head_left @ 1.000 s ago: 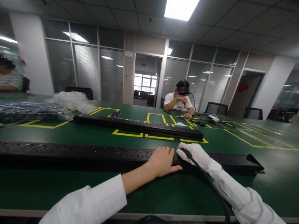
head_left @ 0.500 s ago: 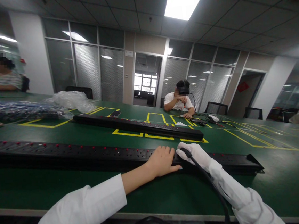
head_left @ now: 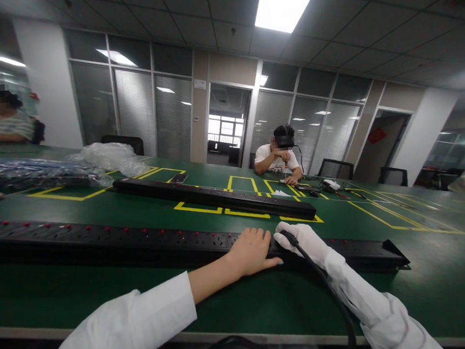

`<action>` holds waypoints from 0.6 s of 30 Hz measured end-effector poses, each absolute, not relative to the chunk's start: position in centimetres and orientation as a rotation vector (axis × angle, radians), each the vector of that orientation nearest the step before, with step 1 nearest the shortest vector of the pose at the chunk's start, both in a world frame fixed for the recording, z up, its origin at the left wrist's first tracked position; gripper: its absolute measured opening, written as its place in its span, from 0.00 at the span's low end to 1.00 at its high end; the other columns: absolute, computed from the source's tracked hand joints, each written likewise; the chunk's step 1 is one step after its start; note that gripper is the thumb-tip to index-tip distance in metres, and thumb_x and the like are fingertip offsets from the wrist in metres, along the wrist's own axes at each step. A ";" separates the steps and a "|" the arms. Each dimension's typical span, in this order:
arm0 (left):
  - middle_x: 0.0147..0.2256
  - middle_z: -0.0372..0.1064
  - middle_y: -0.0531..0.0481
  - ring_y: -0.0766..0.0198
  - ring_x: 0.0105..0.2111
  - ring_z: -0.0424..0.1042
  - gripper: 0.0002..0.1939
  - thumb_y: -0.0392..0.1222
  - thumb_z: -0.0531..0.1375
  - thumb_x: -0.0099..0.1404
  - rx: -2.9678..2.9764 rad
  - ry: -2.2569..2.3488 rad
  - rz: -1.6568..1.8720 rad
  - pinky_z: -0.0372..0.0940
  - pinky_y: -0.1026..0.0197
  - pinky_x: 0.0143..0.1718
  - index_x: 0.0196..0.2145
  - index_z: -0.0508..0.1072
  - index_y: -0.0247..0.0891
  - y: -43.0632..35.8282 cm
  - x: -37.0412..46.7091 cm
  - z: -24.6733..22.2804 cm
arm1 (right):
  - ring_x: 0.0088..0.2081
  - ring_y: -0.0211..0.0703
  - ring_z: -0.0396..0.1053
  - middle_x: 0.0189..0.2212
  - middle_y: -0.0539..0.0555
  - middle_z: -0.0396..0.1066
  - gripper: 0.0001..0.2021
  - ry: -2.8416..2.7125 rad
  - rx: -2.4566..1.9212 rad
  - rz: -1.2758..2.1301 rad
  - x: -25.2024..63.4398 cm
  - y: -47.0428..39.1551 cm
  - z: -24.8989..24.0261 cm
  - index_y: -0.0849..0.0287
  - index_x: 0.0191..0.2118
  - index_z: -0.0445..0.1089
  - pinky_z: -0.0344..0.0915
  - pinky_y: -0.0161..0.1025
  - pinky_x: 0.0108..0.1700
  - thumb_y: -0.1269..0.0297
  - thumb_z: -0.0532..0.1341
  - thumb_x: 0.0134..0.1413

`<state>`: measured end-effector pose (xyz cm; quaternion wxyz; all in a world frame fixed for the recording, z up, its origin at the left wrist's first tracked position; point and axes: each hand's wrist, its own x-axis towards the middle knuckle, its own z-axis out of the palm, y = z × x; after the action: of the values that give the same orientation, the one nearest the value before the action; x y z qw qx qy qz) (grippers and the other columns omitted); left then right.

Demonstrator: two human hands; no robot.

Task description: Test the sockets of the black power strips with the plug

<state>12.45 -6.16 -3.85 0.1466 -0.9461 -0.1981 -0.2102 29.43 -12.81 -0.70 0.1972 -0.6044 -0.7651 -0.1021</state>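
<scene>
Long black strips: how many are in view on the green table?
2: the near strip, with the left hand on it; the far strip, lying beyond. Plastic wrap at left may hide others.

1 head-worn camera looks forward and down across the green table [head_left: 441,286].

The long black power strip [head_left: 181,243] lies sockets up, dotted red, stretching from nine o'clock to four, and the thick black cable [head_left: 342,309] arcs down toward five, its upper end hidden
</scene>
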 end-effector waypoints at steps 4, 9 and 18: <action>0.35 0.66 0.41 0.52 0.35 0.65 0.31 0.64 0.43 0.57 -2.737 -0.582 -0.584 0.55 0.53 0.37 0.41 0.63 0.32 -6.1 12.5 -3.8 | 0.23 0.34 0.62 0.20 0.48 0.66 0.14 -2.124 -1.727 -0.271 29.6 -12.5 -0.9 0.57 0.31 0.65 0.54 0.30 0.28 0.54 0.49 0.54; 0.35 0.66 0.41 0.52 0.36 0.65 0.31 0.64 0.43 0.58 -2.739 -0.572 -0.591 0.55 0.53 0.37 0.42 0.62 0.32 -6.2 12.4 -3.8 | 0.25 0.35 0.63 0.22 0.50 0.67 0.12 -2.159 -1.661 -0.326 29.3 -13.2 -0.6 0.57 0.32 0.65 0.55 0.31 0.30 0.56 0.49 0.54; 0.35 0.66 0.40 0.53 0.35 0.65 0.31 0.64 0.42 0.58 -2.728 -0.572 -0.590 0.55 0.54 0.36 0.41 0.63 0.32 -6.2 12.4 -3.8 | 0.24 0.34 0.62 0.21 0.48 0.65 0.13 -2.126 -1.697 -0.260 29.9 -12.7 -1.0 0.57 0.33 0.64 0.55 0.30 0.28 0.55 0.49 0.54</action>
<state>12.43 -6.16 -3.84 0.1457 -0.9473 -0.1986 -0.2048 29.91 -12.68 -1.03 0.2028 -0.6081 -0.7618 -0.0930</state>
